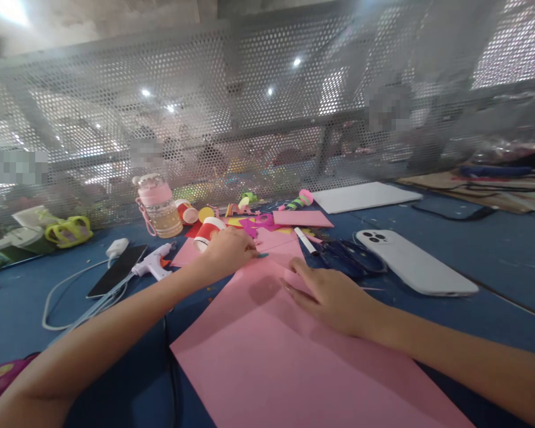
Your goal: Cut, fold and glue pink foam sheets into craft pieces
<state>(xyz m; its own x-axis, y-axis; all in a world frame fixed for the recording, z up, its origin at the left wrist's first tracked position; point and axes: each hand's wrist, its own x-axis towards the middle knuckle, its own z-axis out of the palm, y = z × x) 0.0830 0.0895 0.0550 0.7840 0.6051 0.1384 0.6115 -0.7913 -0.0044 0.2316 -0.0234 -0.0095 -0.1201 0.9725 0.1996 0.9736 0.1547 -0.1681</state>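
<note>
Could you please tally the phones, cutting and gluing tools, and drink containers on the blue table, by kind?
Phones: 2, a white phone lying face down and a black phone by the glue gun.
Glue guns: 1, the white glue gun.
Scissors: 1, the dark scissors.
Bottles: 1, the pink-lidded bottle.
Paper cups: 2, a red cup and a second cup.
Total: 7.

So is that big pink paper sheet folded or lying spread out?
Spread flat: the pink paper sheet lies open on the blue table, both hands pressing its far end.
</note>
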